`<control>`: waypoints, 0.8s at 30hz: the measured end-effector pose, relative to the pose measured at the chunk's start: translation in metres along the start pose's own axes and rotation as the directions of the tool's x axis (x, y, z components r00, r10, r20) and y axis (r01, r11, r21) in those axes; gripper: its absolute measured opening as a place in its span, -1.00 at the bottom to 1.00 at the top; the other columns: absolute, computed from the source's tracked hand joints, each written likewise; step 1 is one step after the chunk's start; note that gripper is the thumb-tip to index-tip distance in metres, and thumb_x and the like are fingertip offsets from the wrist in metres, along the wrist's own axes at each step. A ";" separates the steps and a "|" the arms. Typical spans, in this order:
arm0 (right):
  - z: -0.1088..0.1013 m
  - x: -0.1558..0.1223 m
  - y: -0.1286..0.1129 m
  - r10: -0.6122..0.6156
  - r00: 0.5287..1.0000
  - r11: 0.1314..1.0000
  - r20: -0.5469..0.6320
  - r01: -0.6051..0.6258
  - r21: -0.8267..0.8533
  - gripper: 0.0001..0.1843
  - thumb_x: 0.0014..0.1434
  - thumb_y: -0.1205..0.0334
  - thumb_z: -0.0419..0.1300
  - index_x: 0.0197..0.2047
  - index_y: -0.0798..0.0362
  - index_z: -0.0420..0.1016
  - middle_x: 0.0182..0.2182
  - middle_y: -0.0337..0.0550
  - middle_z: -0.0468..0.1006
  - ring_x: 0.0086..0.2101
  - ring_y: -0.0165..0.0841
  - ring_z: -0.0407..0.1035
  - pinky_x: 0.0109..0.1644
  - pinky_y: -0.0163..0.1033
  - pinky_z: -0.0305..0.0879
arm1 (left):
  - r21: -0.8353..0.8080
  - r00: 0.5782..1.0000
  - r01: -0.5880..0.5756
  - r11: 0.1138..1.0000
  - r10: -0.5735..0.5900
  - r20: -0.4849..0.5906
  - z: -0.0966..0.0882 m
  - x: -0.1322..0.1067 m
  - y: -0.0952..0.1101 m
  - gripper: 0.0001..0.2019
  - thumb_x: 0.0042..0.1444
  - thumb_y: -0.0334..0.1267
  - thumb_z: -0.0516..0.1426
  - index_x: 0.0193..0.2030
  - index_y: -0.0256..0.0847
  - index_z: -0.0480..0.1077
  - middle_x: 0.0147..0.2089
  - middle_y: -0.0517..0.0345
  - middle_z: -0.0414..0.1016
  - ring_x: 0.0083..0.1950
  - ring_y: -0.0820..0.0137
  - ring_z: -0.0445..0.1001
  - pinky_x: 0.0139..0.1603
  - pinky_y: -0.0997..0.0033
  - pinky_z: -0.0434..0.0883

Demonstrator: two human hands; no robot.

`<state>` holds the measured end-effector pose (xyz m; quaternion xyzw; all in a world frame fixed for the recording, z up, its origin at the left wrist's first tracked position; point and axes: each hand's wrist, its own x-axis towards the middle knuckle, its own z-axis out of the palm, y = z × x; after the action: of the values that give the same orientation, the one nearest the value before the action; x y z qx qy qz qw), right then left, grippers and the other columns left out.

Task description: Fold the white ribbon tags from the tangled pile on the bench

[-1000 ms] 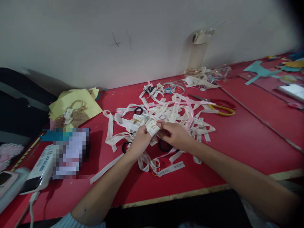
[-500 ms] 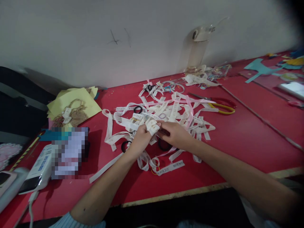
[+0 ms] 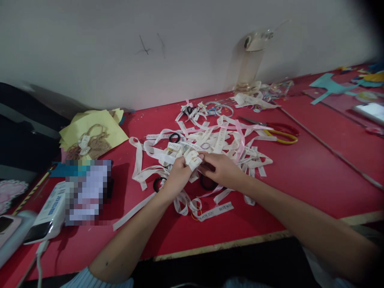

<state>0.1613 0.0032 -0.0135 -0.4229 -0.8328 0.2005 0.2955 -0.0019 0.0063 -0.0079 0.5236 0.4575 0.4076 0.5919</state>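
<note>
My left hand (image 3: 177,178) and my right hand (image 3: 220,170) meet over a heap of printed cream ribbon strips (image 3: 228,144) on the red table (image 3: 306,176). Both pinch a folded piece of cream ribbon (image 3: 193,160) between their fingertips. A black hair tie (image 3: 207,185) lies just under my right hand, another black hair tie (image 3: 156,185) left of my left wrist. A third black ring (image 3: 174,138) sits in the heap further back.
Scissors with red and yellow handles (image 3: 279,134) lie right of the heap. A clear bottle (image 3: 250,60) stands against the wall. Yellow paper with twine (image 3: 93,134) is at the left, a white device (image 3: 49,214) near the front left. A phone (image 3: 370,112) and blue paper cutouts (image 3: 327,86) lie far right.
Hardly anything differs; both hands stay pinched on the folded ribbon in the same place, and the view has shifted a little.
</note>
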 end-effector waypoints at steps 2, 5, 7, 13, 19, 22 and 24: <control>0.000 0.000 0.000 0.001 1.000 1.000 0.004 -0.001 -0.008 -0.76 0.16 0.33 0.13 -0.07 0.04 0.38 -0.08 -0.06 0.54 -0.13 -0.21 0.44 -0.11 -0.20 0.30 | -0.001 1.000 -0.005 1.000 0.005 0.005 0.000 0.000 0.000 -0.71 -0.02 -0.07 0.23 -0.41 -0.30 0.40 -0.59 0.32 0.13 -0.55 0.59 0.02 -0.56 0.55 0.02; 0.000 0.000 0.000 0.001 1.000 1.000 0.010 -0.001 -0.021 -0.77 0.17 0.33 0.13 -0.07 0.04 0.38 -0.09 -0.06 0.55 -0.14 -0.23 0.44 -0.11 -0.21 0.31 | 0.004 1.000 -0.021 1.000 0.021 0.010 0.000 0.000 -0.001 -0.70 -0.02 -0.04 0.22 -0.41 -0.30 0.40 -0.57 0.32 0.14 -0.54 0.59 0.02 -0.55 0.54 0.04; 0.000 0.000 0.000 0.001 1.000 1.000 0.008 -0.001 -0.024 -0.77 0.17 0.33 0.13 -0.08 0.05 0.38 -0.11 -0.05 0.55 -0.15 -0.23 0.45 -0.12 -0.22 0.31 | 0.013 1.000 -0.026 1.000 0.026 0.017 0.000 0.000 -0.002 -0.69 -0.01 -0.02 0.21 -0.42 -0.29 0.39 -0.58 0.33 0.11 -0.56 0.59 0.01 -0.56 0.54 0.03; 0.000 0.001 -0.001 0.013 1.000 1.000 0.021 -0.013 -0.022 -0.78 0.16 0.34 0.14 -0.08 0.08 0.40 -0.14 -0.04 0.56 -0.14 -0.21 0.44 -0.11 -0.20 0.31 | 0.042 0.999 -0.037 0.998 0.037 0.003 0.000 0.001 -0.004 -0.68 0.02 -0.04 0.19 -0.31 -0.31 0.43 -0.57 0.32 0.12 -0.56 0.58 0.02 -0.57 0.56 0.03; 0.000 0.001 0.000 -0.001 1.000 1.000 0.024 0.002 -0.030 -0.77 0.18 0.33 0.13 -0.07 0.08 0.38 -0.09 -0.06 0.54 -0.16 -0.23 0.44 -0.13 -0.22 0.30 | 0.035 1.000 -0.026 0.999 0.025 0.019 -0.001 0.002 -0.003 -0.70 0.02 -0.07 0.20 -0.29 -0.32 0.45 -0.55 0.31 0.16 -0.55 0.60 0.01 -0.56 0.58 0.05; 0.001 0.000 0.001 -0.003 1.000 0.999 0.025 0.004 -0.036 -0.78 0.18 0.32 0.13 -0.07 0.08 0.37 -0.10 -0.06 0.54 -0.14 -0.23 0.44 -0.11 -0.23 0.30 | 0.042 1.000 -0.024 0.999 0.024 0.011 -0.001 0.001 -0.002 -0.70 0.01 -0.07 0.21 -0.31 -0.33 0.45 -0.56 0.31 0.17 -0.55 0.60 0.01 -0.55 0.58 0.06; 0.001 0.000 0.002 -0.003 1.000 0.999 0.025 0.004 -0.038 -0.78 0.18 0.32 0.13 -0.07 0.08 0.37 -0.11 -0.06 0.54 -0.13 -0.22 0.44 -0.10 -0.22 0.31 | 0.040 1.000 -0.021 0.999 0.021 0.017 -0.001 0.001 -0.002 -0.69 0.01 -0.06 0.21 -0.31 -0.33 0.45 -0.56 0.31 0.17 -0.55 0.59 0.02 -0.56 0.57 0.06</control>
<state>0.1616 0.0042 -0.0155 -0.4246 -0.8408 0.1894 0.2775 -0.0029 0.0076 -0.0099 0.5433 0.4552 0.4004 0.5807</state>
